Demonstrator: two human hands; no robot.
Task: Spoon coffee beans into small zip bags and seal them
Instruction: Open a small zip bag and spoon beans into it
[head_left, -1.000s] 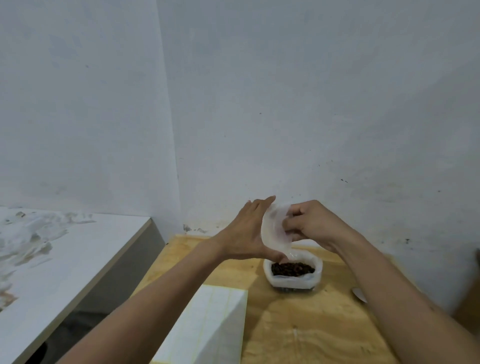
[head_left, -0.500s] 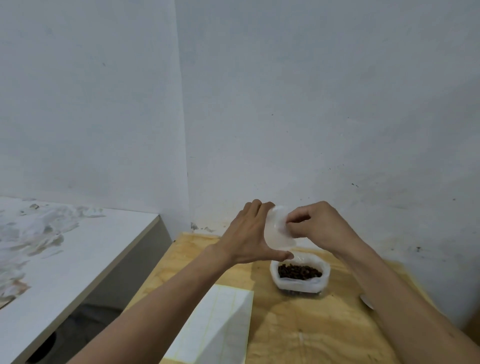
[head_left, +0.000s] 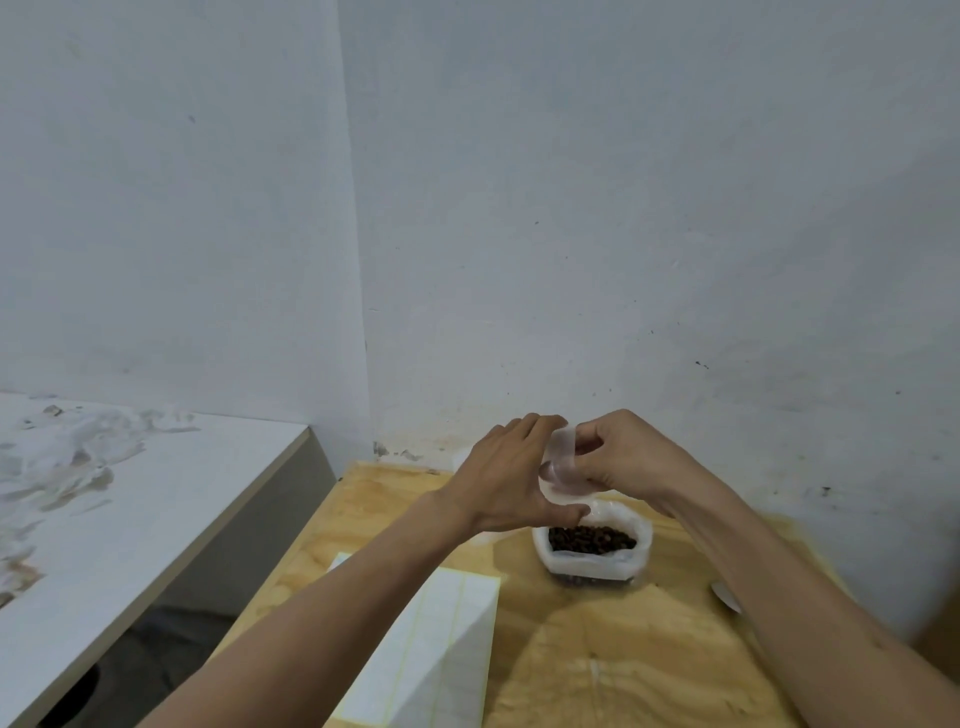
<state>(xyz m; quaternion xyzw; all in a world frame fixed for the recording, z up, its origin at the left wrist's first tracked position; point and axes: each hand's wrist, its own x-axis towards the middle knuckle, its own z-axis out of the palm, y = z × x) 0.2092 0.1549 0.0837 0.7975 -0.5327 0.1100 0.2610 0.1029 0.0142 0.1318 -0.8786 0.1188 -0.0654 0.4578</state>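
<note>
Both hands hold a small clear zip bag (head_left: 560, 470) in the air above the wooden table (head_left: 597, 665). My left hand (head_left: 511, 475) cups it from the left, fingers behind it and thumb beneath. My right hand (head_left: 621, 457) pinches the bag's upper edge from the right. Just below them stands a white plastic bag of coffee beans (head_left: 592, 545), open at the top with dark beans showing. I cannot tell whether the small bag holds any beans. A white object, perhaps the spoon (head_left: 726, 597), peeks out beside my right forearm.
A white block with faint yellow grid lines (head_left: 441, 654) stands at the table's near left, under my left forearm. A white marbled counter (head_left: 130, 519) runs along the left, with a dark gap between it and the table. Pale walls close off the back.
The hands have drawn closer together round the small bag, and the right fingers now pinch its top edge. The camera has shifted slightly; the bean bag has not moved.
</note>
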